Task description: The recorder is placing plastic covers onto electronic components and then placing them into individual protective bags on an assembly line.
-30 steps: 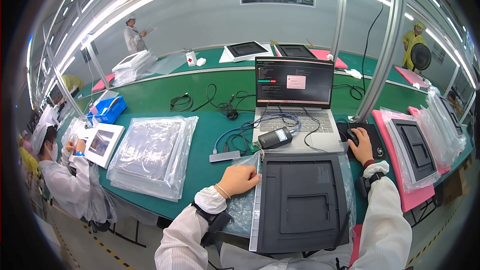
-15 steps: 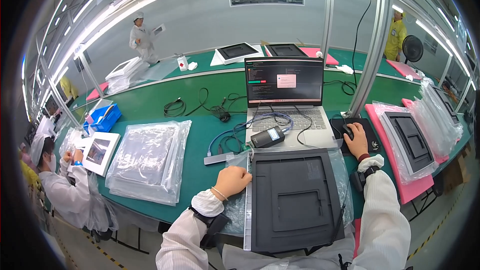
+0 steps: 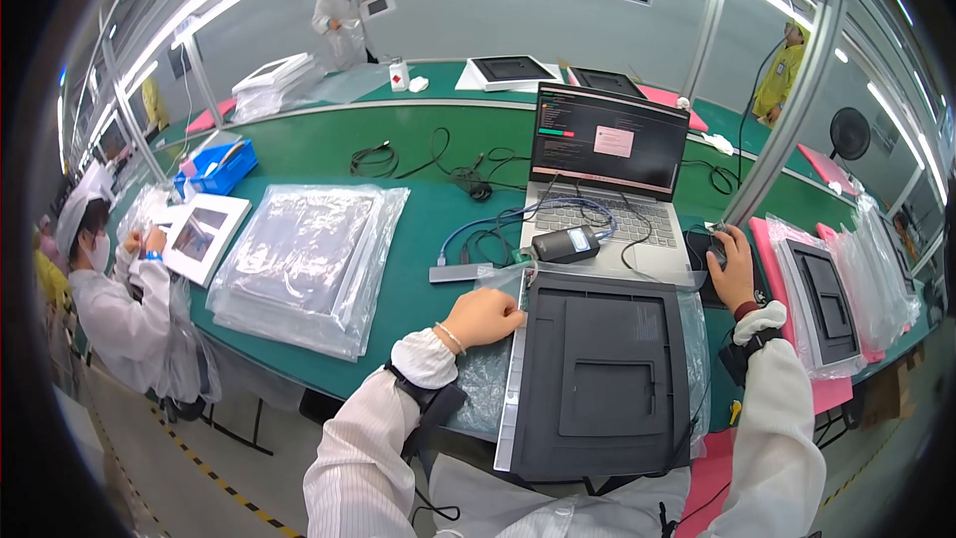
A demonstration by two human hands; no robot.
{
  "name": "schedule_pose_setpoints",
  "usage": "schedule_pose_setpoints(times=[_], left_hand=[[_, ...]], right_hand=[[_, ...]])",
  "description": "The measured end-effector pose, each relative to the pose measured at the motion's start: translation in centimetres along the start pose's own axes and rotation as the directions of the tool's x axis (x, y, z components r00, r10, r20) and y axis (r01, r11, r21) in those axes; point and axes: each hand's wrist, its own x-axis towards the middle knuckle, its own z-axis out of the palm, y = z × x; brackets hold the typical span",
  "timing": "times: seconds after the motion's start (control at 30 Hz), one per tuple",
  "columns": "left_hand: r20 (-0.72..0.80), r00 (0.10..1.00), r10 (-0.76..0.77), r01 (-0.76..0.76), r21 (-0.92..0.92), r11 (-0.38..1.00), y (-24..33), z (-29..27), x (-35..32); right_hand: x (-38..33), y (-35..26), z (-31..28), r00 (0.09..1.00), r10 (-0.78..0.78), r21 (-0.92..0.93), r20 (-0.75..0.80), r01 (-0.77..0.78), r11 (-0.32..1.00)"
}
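The black panel (image 3: 607, 334) lies flat on clear plastic, straight in front of the person and between the two hands, which are well apart. The left hand (image 3: 484, 318) has its fingers curled at the panel's left edge, near the upper corner; whether they pinch it I cannot tell. The right hand (image 3: 734, 264) is closed over a dark mouse (image 3: 716, 249), beyond the panel's upper right corner.

Behind the panel, on the green worktop (image 3: 403, 331), stands an open laptop (image 3: 609, 147), with a black box (image 3: 565, 244) on its near left part and a grey bar-shaped device (image 3: 461, 273) to its left. Farther left are a pile of plastic-wrapped pieces (image 3: 304, 269), a blue bin (image 3: 224, 171) and a seated co-worker (image 3: 119, 314) beside a white frame (image 3: 204, 237). To the right, a bagged panel (image 3: 823, 301) lies on pink foam (image 3: 773, 264). Across the room, one person in white (image 3: 342, 22) carries a framed piece; another wears yellow (image 3: 781, 80), near a black fan (image 3: 849, 133).

The laptop shows a pale pop-up on a dark screen (its text is too small to read), the black box bears a light label, and faint print marks the black panel's upper right.
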Motion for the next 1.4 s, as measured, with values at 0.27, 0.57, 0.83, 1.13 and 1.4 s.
schedule_pose_setpoints(times=[0.27, 0.57, 0.83, 1.13, 1.4], left_hand=[[-0.009, 1.0, 0.017, -0.017, 0.013, 1.0, -0.5, 0.3, -0.6], [-0.041, 0.998, 0.05, -0.049, 0.019, 0.999, -0.2, 0.5, -0.4], [-0.035, 0.998, 0.044, -0.043, 0.022, 0.999, -0.3, 0.4, -0.6], [0.003, 1.0, 0.019, -0.02, 0.016, 1.0, 0.2, 0.0, -0.6], [-0.013, 0.999, 0.04, -0.04, 0.004, 0.999, 0.0, -0.1, -0.7]], right_hand=[[4.8, -18.2, -2.3, 0.779, -0.556, 0.425, 0.29, 0.415, 0.804], [1.3, -24.8, 4.5, 0.647, -0.63, 0.44, 0.429, 0.46, 0.771], [1.1, -25.3, 5.8, 0.705, -0.619, 0.386, 0.347, 0.494, 0.779], [0.6, -25.1, 6.6, 0.713, -0.636, 0.359, 0.296, 0.533, 0.766], [0.5, -25.5, 6.6, 0.698, -0.645, 0.329, 0.311, 0.557, 0.762]])
